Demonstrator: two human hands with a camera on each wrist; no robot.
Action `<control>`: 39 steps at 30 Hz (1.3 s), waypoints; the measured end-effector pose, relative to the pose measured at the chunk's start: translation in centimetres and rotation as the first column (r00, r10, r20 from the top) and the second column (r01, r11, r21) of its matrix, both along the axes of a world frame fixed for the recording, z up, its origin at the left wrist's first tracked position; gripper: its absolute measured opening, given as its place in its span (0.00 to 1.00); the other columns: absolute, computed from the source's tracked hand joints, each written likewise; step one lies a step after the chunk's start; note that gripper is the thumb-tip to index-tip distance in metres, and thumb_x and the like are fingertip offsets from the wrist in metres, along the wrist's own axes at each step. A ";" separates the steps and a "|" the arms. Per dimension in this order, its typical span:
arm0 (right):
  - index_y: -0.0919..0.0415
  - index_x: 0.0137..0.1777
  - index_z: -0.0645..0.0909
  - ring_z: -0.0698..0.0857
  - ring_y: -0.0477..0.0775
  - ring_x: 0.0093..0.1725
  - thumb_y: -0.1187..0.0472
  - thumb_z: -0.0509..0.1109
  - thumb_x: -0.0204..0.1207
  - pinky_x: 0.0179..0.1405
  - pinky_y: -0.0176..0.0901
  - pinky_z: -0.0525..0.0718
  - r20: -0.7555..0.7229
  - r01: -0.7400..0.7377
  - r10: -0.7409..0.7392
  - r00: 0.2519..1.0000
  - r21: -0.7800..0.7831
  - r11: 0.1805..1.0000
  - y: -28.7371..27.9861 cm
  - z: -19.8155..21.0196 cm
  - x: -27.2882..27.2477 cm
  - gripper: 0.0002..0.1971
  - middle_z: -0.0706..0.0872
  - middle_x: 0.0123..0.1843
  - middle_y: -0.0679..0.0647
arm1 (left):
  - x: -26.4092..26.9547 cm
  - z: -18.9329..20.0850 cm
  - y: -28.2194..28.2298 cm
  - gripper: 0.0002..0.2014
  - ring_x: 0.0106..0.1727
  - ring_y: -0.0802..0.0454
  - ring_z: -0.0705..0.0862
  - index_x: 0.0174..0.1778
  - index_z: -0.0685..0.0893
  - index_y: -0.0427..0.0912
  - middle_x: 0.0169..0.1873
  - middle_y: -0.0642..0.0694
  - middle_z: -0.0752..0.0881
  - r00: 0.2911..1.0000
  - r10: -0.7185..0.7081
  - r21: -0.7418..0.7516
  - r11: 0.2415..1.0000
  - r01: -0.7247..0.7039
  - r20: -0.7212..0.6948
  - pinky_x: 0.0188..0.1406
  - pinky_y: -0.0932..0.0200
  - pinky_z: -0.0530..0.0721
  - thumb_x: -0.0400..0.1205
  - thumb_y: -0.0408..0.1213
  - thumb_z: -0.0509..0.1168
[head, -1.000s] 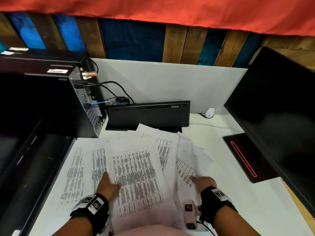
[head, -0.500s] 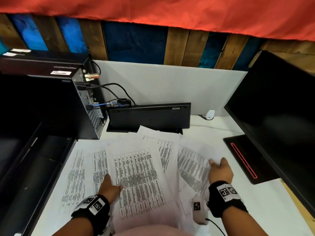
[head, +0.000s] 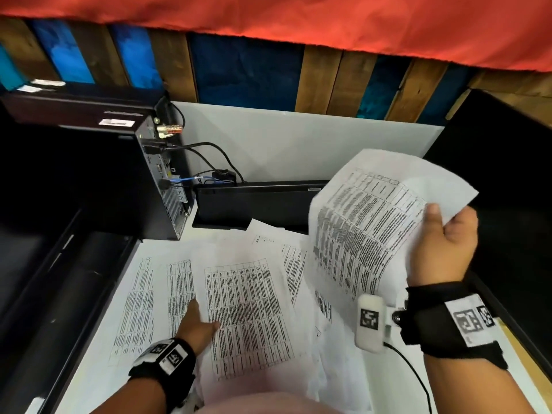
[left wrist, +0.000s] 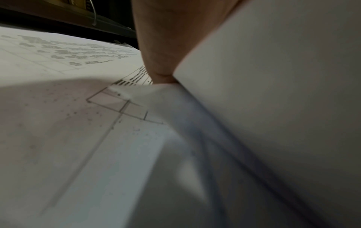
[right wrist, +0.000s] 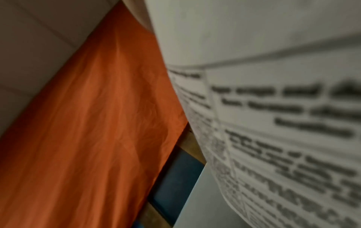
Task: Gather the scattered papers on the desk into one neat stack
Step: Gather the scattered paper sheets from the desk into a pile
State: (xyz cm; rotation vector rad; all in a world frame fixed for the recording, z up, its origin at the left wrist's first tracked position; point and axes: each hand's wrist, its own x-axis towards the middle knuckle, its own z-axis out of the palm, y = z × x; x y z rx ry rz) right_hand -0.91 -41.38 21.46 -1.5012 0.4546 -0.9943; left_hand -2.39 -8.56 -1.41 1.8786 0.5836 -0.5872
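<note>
White desk [head: 397,380] under plank wall, printed papers [head: 140,306] fanned across it, overlapping
Right hand [head: 445,249] pinches lifted sheet [head: 367,231] by edge, thumb on printed face, sheet bowed clear of pile, likely for carrying over to centre
Left hand [head: 197,325] tucked under edge of centre sheet [head: 248,318], thumb on top, gripping it, probably anchoring stack base
Keyboard [head: 257,201] propped at back, out of way
</note>
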 end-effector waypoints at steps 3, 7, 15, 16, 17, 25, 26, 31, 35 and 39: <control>0.69 0.63 0.74 0.85 0.47 0.46 0.69 0.60 0.82 0.35 0.23 0.82 -0.187 -0.106 0.127 0.974 0.114 0.988 -0.3 -2.6 1.9 0.11 0.85 0.52 0.55 | -0.1 0.5 -0.1 0.44 0.85 0.42 0.53 0.85 0.43 0.42 0.85 0.42 0.49 0.999 -0.043 0.006 0.999 0.043 -0.007 0.82 0.48 0.53 0.81 0.30 0.67; 0.68 0.66 0.73 0.87 0.59 0.46 0.70 0.62 0.72 0.43 0.41 0.84 -0.531 -0.235 0.305 0.791 0.196 0.952 1.1 -9.7 3.9 0.21 0.86 0.51 0.58 | -0.2 0.9 0.3 0.35 0.83 0.42 0.62 0.84 0.57 0.46 0.82 0.45 0.64 0.999 -0.045 -0.062 0.997 0.046 0.014 0.82 0.44 0.60 0.82 0.30 0.63; 0.65 0.80 0.62 0.77 0.64 0.70 0.68 0.57 0.82 0.69 0.45 0.72 -0.834 -0.310 0.242 0.496 0.089 0.946 4.5 -17.0 3.9 0.25 0.76 0.73 0.66 | 0.5 0.9 1.8 0.38 0.58 0.44 0.86 0.61 0.85 0.48 0.55 0.45 0.89 0.976 0.149 -0.363 0.910 -0.199 -0.161 0.64 0.47 0.79 0.73 0.75 0.52; 0.65 0.78 0.65 0.78 0.64 0.69 0.69 0.57 0.82 0.66 0.44 0.74 -0.843 -0.299 0.221 0.490 0.076 0.951 4.3 -17.0 3.9 0.24 0.78 0.71 0.65 | 0.6 0.6 2.2 0.41 0.48 0.47 0.84 0.54 0.86 0.49 0.44 0.47 0.88 0.978 0.120 -0.352 0.920 -0.175 -0.173 0.54 0.51 0.79 0.65 0.80 0.55; 0.65 0.76 0.67 0.79 0.65 0.67 0.69 0.57 0.82 0.62 0.42 0.75 -0.852 -0.295 0.213 0.478 0.073 0.953 4.2 -17.3 4.2 0.22 0.79 0.70 0.66 | 0.6 0.6 2.5 0.42 0.40 0.49 0.80 0.51 0.84 0.49 0.36 0.48 0.83 0.979 0.086 -0.322 0.936 -0.142 -0.182 0.46 0.54 0.77 0.59 0.83 0.58; 0.62 0.74 0.71 0.74 0.69 0.70 0.53 0.65 0.81 0.68 0.54 0.73 -0.944 -0.375 0.129 0.305 0.005 0.927 5.8 -20.0 3.0 0.24 0.73 0.73 0.67 | 0.4 -0.3 1.0 0.37 0.71 0.41 0.77 0.74 0.68 0.34 0.70 0.38 0.78 0.993 -0.114 0.053 0.992 0.112 0.041 0.73 0.47 0.74 0.75 0.51 0.72; 0.61 0.74 0.70 0.72 0.70 0.70 0.49 0.66 0.79 0.69 0.57 0.72 -0.968 -0.367 0.035 0.247 -0.060 0.928 5.4 -20.1 2.3 0.26 0.72 0.73 0.67 | 0.6 -0.4 0.9 0.35 0.70 0.41 0.78 0.73 0.69 0.34 0.69 0.39 0.79 0.991 -0.119 0.094 0.989 0.113 0.057 0.72 0.48 0.75 0.76 0.50 0.72; 0.66 0.75 0.67 0.76 0.68 0.68 0.44 0.69 0.75 0.73 0.55 0.74 -0.969 -0.403 0.169 0.179 0.084 0.911 3.7 -21.7 -0.5 0.35 0.69 0.74 0.66 | 1.2 0.0 -0.2 0.23 0.66 0.39 0.80 0.67 0.74 0.34 0.63 0.38 0.81 0.969 -0.232 0.274 0.940 0.201 0.087 0.67 0.49 0.78 0.80 0.44 0.67; 0.65 0.82 0.56 0.70 0.64 0.77 0.45 0.70 0.75 0.74 0.51 0.71 -0.907 -0.454 0.387 0.167 0.278 0.846 3.5 -22.6 -1.5 0.43 0.67 0.80 0.63 | 1.1 -0.1 -3.0 0.29 0.78 0.43 0.69 0.80 0.59 0.33 0.79 0.37 0.67 0.914 -0.405 0.253 0.882 0.397 -0.021 0.78 0.50 0.68 0.85 0.41 0.59; 0.66 0.70 0.76 0.82 0.61 0.65 0.47 0.83 0.60 0.65 0.49 0.80 -0.891 -0.422 0.429 0.151 0.334 0.843 2.0 -23.7 -1.5 0.41 0.82 0.68 0.63 | 1.3 0.9 -4.2 0.23 0.77 0.45 0.71 0.78 0.64 0.36 0.77 0.43 0.70 0.830 -0.555 0.226 0.804 0.551 -0.048 0.79 0.53 0.66 0.86 0.37 0.56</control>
